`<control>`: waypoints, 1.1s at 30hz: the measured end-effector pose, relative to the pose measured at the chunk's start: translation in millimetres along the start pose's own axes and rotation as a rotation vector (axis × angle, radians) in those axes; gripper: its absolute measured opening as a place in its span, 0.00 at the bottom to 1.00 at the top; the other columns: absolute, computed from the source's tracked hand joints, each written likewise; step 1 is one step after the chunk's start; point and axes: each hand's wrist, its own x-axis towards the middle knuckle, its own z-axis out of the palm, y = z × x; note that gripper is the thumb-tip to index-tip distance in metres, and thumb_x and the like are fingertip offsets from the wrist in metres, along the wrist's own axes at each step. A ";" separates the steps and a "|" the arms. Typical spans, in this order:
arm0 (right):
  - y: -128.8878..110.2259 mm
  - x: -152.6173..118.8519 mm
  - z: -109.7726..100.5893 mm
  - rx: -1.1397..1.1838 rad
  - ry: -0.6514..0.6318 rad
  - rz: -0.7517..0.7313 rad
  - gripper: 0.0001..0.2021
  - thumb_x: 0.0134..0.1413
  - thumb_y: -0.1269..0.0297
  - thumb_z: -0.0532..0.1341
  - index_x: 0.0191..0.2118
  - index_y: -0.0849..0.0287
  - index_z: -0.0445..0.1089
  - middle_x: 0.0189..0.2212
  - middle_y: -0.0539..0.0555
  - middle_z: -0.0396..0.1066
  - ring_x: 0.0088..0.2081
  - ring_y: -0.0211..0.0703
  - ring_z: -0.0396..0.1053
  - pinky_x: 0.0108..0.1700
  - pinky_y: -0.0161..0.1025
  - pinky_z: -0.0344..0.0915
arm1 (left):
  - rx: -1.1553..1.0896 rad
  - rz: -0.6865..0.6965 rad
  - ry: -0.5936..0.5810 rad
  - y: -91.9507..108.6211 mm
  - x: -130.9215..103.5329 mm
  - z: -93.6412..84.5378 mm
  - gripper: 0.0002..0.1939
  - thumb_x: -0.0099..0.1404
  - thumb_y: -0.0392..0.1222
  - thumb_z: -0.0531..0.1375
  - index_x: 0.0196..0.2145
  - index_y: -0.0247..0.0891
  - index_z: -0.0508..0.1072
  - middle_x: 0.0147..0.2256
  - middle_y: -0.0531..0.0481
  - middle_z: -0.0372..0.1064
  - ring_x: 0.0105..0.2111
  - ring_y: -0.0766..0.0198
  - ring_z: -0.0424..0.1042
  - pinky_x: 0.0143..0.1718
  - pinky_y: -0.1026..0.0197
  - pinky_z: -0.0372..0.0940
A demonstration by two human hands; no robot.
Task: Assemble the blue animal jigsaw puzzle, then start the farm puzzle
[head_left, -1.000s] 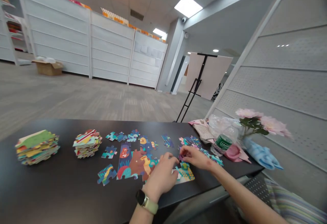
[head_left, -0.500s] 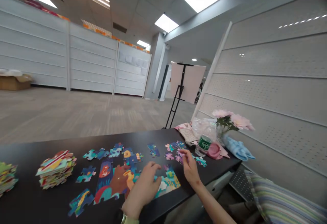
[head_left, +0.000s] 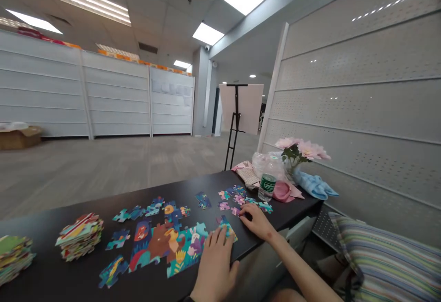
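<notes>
My left hand (head_left: 217, 258) lies with its fingers stretched out on the right part of a partly joined jigsaw puzzle (head_left: 156, 242), covering some of it. The puzzle shows a brown bear, a white rabbit and yellow plants. My right hand (head_left: 257, 221) rests on the table at the right, fingers bent and thumb apart from the index finger. Its fingertips are at a small pink puzzle piece (head_left: 235, 211); I see no piece lifted. Beyond it lies a group of loose pink and blue puzzle pieces (head_left: 238, 192).
Loose puzzle pieces (head_left: 113, 271) lie left of the puzzle, near a stack of pieces (head_left: 81, 237) and another stack (head_left: 14, 258). A water bottle (head_left: 267, 185), pink cloth (head_left: 285, 192), flowers (head_left: 308, 149) and blue cloth (head_left: 317, 185) stand at the table's right end.
My left hand has moved right and flattened onto the puzzle, uncovering the rabbit. My right hand has come down to the pink pieces. The view has turned slightly.
</notes>
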 end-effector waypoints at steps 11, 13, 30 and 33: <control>-13.6 56.7 -12.9 0.184 -0.247 0.078 0.14 0.44 0.72 0.62 0.41 0.58 0.73 0.19 0.43 0.64 0.23 0.36 0.62 0.28 0.33 0.59 | 0.103 -0.024 0.035 -2.1 5.7 22.6 0.39 0.56 0.42 0.59 0.65 0.42 0.57 0.68 0.43 0.46 0.66 0.43 0.44 0.66 0.38 0.36; -24.3 64.7 -0.2 0.231 -0.268 0.063 0.12 0.51 0.68 0.59 0.43 0.59 0.72 0.20 0.44 0.66 0.22 0.36 0.62 0.26 0.33 0.59 | 0.097 -0.042 0.050 -1.6 8.0 23.9 0.39 0.55 0.43 0.60 0.64 0.40 0.59 0.67 0.40 0.49 0.65 0.41 0.45 0.65 0.37 0.37; -36.2 88.7 32.8 0.097 -0.343 -0.037 0.09 0.48 0.67 0.65 0.38 0.59 0.76 0.25 0.48 0.70 0.26 0.38 0.66 0.30 0.34 0.60 | -0.055 -0.086 0.011 3.3 16.8 0.9 0.34 0.53 0.49 0.63 0.57 0.38 0.66 0.63 0.37 0.53 0.65 0.39 0.45 0.66 0.37 0.37; -34.6 91.9 27.6 0.053 -0.310 -0.049 0.09 0.53 0.65 0.63 0.40 0.58 0.76 0.28 0.51 0.73 0.30 0.41 0.69 0.35 0.36 0.64 | -0.054 -0.050 0.033 3.6 19.6 -10.4 0.33 0.51 0.57 0.64 0.52 0.38 0.69 0.61 0.39 0.55 0.66 0.40 0.43 0.68 0.41 0.32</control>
